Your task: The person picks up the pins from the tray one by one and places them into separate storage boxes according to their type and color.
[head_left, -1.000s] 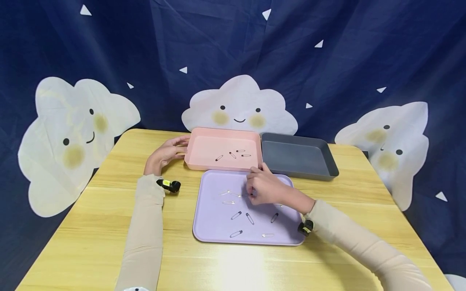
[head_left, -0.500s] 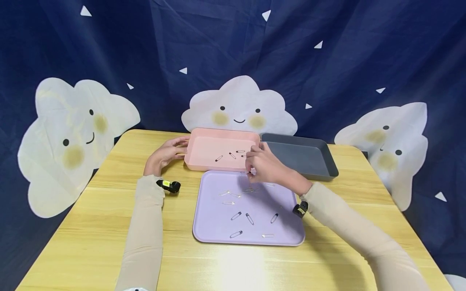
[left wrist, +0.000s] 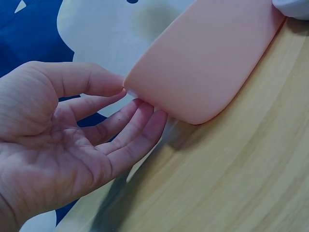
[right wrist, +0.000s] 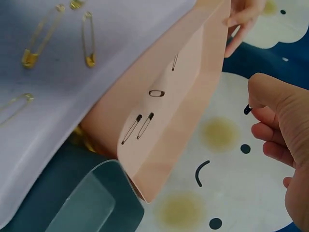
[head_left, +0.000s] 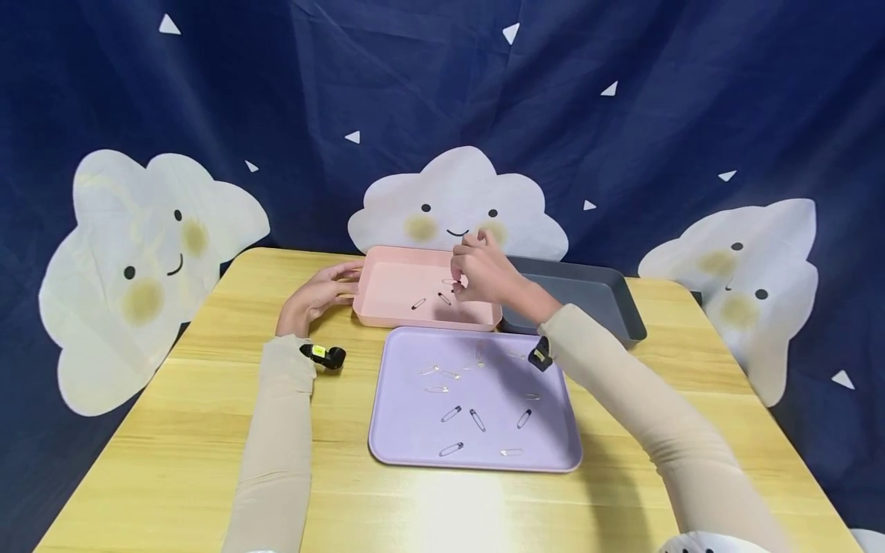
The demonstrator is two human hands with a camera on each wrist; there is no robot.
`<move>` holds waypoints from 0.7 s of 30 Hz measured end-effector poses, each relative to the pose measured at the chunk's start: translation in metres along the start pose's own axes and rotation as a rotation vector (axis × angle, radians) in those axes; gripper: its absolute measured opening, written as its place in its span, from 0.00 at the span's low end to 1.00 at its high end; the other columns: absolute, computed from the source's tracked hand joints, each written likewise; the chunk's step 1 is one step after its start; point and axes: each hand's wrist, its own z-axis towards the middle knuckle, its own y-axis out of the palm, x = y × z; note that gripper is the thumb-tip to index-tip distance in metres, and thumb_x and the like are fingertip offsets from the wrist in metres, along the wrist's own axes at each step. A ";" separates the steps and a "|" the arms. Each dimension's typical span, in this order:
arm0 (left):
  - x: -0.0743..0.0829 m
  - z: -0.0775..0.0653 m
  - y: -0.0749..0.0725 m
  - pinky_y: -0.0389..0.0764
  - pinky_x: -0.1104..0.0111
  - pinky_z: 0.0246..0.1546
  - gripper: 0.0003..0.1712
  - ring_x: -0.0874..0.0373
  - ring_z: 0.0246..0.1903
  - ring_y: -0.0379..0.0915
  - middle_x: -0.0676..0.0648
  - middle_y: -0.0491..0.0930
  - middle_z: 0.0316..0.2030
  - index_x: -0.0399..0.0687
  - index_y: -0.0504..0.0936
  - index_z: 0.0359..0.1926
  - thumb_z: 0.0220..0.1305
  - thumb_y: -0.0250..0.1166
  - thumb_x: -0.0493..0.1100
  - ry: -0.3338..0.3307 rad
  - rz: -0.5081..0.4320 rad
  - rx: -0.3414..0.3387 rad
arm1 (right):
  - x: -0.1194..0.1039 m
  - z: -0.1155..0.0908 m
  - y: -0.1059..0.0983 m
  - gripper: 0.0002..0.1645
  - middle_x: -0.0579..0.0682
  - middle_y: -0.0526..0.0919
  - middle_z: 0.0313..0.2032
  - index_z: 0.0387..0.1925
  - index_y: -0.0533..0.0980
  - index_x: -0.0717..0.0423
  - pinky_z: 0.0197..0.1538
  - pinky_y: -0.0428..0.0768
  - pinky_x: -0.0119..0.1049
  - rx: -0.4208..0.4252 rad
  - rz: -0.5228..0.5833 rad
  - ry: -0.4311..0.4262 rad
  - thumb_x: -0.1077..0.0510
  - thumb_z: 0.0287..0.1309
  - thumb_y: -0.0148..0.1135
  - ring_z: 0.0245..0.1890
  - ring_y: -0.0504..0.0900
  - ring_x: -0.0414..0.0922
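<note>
My right hand [head_left: 482, 270] pinches a black-headed safety pin [right wrist: 247, 110] between thumb and forefinger, over the right part of the pink tray [head_left: 394, 316]. Most of that pin is hidden by the fingers. Several black safety pins [right wrist: 145, 125] lie inside the pink tray. At its left end, my left hand [head_left: 314, 296] touches the outer wall with thumb and fingertips, the fingers fairly straight. Nearer to me lies the lavender tray [head_left: 408, 430], with gold safety pins [head_left: 436, 389] and black safety pins [head_left: 451, 449] scattered over it.
To the right of the pink tray stands a dark grey tray [head_left: 588, 296], partly behind my right forearm. All three trays sit close together on the wooden table [head_left: 332, 476]. A navy curtain [head_left: 415, 69] with cloud prints hangs behind the table.
My right hand has risen from the lavender tray and moved away from me, over the pink tray, with a black safety pin in its fingers. The left hand stays at the pink tray's end.
</note>
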 end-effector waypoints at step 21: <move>0.009 -0.006 0.002 0.77 0.68 0.53 0.40 0.37 0.71 0.58 0.31 0.54 0.76 0.40 0.51 0.80 0.72 0.53 0.26 -0.026 -0.031 -0.014 | -0.014 0.055 0.031 0.03 0.47 0.80 0.30 0.25 0.80 0.53 0.57 0.59 0.50 -0.196 0.008 0.045 0.59 0.50 0.67 0.40 0.69 0.49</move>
